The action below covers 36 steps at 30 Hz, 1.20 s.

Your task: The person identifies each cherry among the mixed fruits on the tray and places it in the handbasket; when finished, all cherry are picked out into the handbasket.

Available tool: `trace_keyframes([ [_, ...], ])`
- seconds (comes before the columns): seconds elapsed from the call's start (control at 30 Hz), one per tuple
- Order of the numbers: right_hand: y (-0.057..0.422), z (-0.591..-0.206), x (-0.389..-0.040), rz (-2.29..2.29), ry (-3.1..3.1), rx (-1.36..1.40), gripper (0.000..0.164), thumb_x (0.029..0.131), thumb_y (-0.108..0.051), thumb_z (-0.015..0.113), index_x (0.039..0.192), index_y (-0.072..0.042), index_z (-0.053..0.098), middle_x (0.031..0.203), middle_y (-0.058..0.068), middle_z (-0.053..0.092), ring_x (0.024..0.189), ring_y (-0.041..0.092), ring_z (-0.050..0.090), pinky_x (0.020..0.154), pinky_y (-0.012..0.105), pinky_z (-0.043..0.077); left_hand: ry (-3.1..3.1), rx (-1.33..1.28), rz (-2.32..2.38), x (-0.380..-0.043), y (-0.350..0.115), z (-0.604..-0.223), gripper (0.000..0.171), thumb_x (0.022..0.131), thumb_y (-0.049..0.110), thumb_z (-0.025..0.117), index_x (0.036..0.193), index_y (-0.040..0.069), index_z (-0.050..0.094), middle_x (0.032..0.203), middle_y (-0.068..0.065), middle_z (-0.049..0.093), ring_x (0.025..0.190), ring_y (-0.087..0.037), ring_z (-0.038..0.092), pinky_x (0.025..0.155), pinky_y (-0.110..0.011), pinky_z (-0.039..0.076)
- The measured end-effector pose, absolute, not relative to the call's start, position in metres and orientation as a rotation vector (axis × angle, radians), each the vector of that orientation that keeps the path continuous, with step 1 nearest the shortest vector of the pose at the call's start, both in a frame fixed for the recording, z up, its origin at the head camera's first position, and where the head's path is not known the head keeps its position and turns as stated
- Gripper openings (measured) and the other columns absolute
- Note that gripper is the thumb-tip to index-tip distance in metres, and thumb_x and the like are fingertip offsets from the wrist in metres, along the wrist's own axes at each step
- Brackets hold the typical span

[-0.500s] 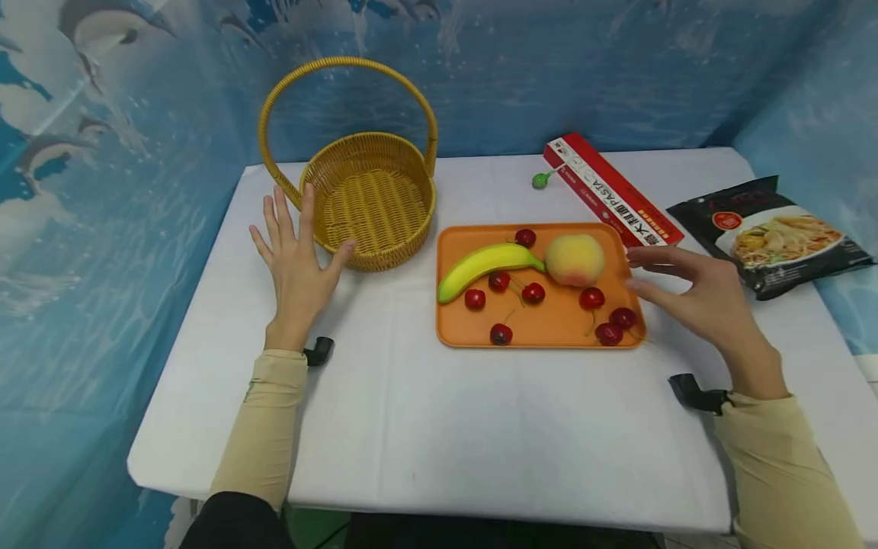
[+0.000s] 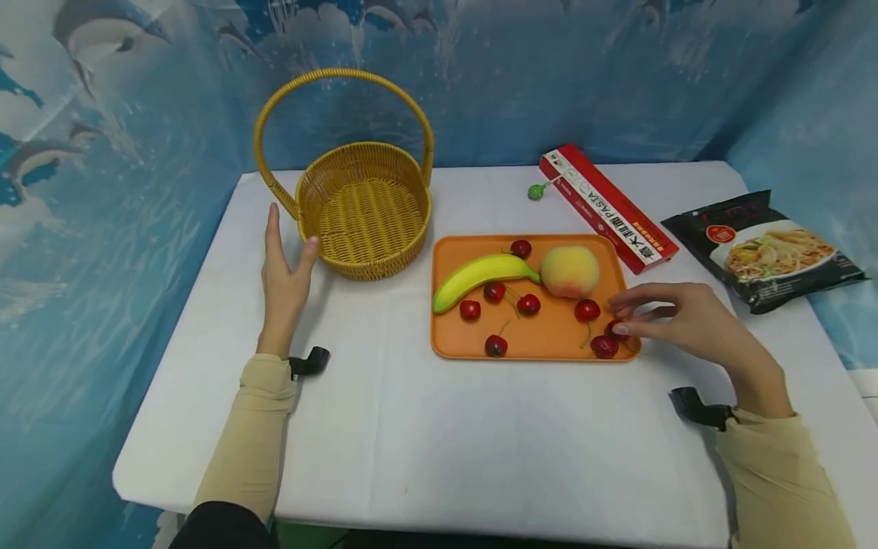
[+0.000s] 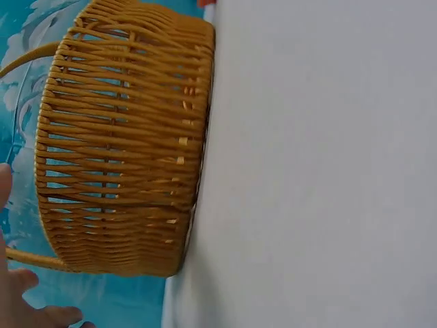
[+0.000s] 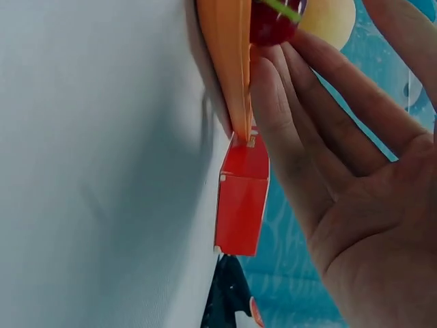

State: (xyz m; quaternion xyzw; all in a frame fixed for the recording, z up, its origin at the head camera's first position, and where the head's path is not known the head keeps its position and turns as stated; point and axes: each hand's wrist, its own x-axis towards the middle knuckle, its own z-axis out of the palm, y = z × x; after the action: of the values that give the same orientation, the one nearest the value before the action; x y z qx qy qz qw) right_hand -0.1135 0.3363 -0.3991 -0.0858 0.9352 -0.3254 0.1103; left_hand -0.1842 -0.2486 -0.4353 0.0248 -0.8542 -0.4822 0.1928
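My left hand (image 2: pixel 283 293) stands beside the left of a yellow wicker basket (image 2: pixel 366 267), thumb apart from the fingers, holding nothing. Whether it touches the basket I cannot tell. Over the right edge of an orange tray (image 2: pixel 542 349), my right hand (image 2: pixel 686 316) reaches its fingertips around a dark red cherry (image 2: pixel 610 330), partly hidden by the thumb. In the right wrist view those fingers are extended, and a cherry (image 4: pixel 273 24) lies at their tips. Close by are another cherry (image 2: pixel 604 347) and a brighter one (image 2: pixel 587 310). A banana (image 2: pixel 480 276) and a peach (image 2: pixel 570 271) share the tray.
Several more cherries lie on the tray, one (image 2: pixel 496 346) near its front edge. Behind it are a red pasta box (image 2: pixel 610 206) and a small green stemmed item (image 2: pixel 536 192). A black noodle packet (image 2: pixel 768 252) lies at the right. The basket's tall handle (image 2: pixel 343 73) arches upward.
My right hand has moved left from the tray's edge to the cherries at its right end. The left hand has turned beside the basket, its fingers now overlapping in the head view.
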Motion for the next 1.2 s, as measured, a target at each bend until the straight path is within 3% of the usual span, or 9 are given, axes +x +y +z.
trace_keyframes([
  [0.2,0.333,-0.400,-0.113,-0.888,2.694,-0.336,0.054,0.085,-0.042,0.087,0.131,-0.016,0.074,0.119,0.004,0.077,0.103,0.011,0.068,0.080,0.015,0.055,-2.342,0.035,-1.645,-0.187,-0.254,-0.443,0.077,0.109,0.035,0.055,0.171,0.021,0.011,0.178,-0.001,0.011,0.165,-0.020,0.010,0.133,-0.044,0.012],
  [0.3,0.335,-0.399,-0.112,-0.878,2.687,-0.364,0.051,0.086,-0.034,0.087,0.131,-0.014,0.074,0.120,0.005,0.077,0.105,0.020,0.070,0.080,0.016,0.056,-2.290,0.036,-1.808,-0.184,-0.250,-0.434,0.077,0.110,0.033,0.052,0.171,0.017,0.008,0.179,-0.005,0.008,0.165,-0.021,0.009,0.133,-0.044,0.013],
  [0.47,0.332,-0.402,-0.111,-0.862,2.665,-0.358,0.049,0.087,-0.027,0.088,0.130,-0.010,0.074,0.122,0.009,0.076,0.110,0.030,0.071,0.080,0.017,0.057,-2.250,0.090,-1.940,-0.175,-0.246,-0.424,0.075,0.111,0.037,0.048,0.171,0.020,0.008,0.178,-0.006,0.010,0.165,-0.019,0.010,0.132,-0.039,0.016],
  [0.67,0.331,-0.404,-0.112,-0.792,2.740,-0.412,0.042,0.083,-0.025,0.091,0.122,-0.016,0.079,0.125,0.011,0.075,0.114,0.033,0.069,0.090,0.045,0.062,-2.252,0.092,-1.942,-0.191,-0.245,-0.431,0.069,0.112,0.045,0.038,0.171,0.023,0.009,0.177,0.001,0.016,0.163,-0.013,0.014,0.132,-0.035,0.013],
  [0.8,0.332,-0.402,-0.113,-0.761,2.743,-0.406,0.041,0.083,-0.024,0.091,0.121,-0.018,0.079,0.127,0.011,0.074,0.115,0.034,0.069,0.092,0.048,0.061,-2.108,0.031,-2.084,-0.215,-0.244,-0.446,0.069,0.111,0.047,0.040,0.171,0.029,0.012,0.176,0.001,0.020,0.163,-0.014,0.016,0.133,-0.034,0.010],
  [0.97,0.330,-0.402,-0.113,-0.756,2.729,-0.419,0.041,0.084,-0.026,0.090,0.122,-0.015,0.078,0.125,0.011,0.074,0.115,0.033,0.069,0.095,0.053,0.059,-1.816,0.007,-2.299,-0.237,-0.241,-0.456,0.071,0.107,0.025,0.052,0.169,0.036,0.020,0.174,0.001,0.025,0.161,-0.021,0.024,0.132,-0.035,0.016],
  [1.13,0.331,-0.401,-0.111,-0.745,2.769,-0.439,0.040,0.084,-0.028,0.090,0.120,-0.016,0.079,0.121,0.007,0.076,0.114,0.030,0.068,0.097,0.057,0.057,-1.770,0.047,-2.305,-0.243,-0.238,-0.457,0.084,0.095,0.004,0.044,0.168,0.039,0.023,0.173,0.007,0.025,0.159,-0.020,0.028,0.130,-0.035,0.021],
  [1.2,0.333,-0.400,-0.111,-0.743,2.795,-0.428,0.040,0.083,-0.031,0.091,0.119,-0.017,0.079,0.121,0.006,0.076,0.114,0.029,0.068,0.095,0.051,0.060,-1.768,0.061,-2.310,-0.242,-0.237,-0.457,0.086,0.093,0.002,0.043,0.168,0.040,0.023,0.173,0.009,0.024,0.159,-0.019,0.027,0.130,-0.035,0.021],
])
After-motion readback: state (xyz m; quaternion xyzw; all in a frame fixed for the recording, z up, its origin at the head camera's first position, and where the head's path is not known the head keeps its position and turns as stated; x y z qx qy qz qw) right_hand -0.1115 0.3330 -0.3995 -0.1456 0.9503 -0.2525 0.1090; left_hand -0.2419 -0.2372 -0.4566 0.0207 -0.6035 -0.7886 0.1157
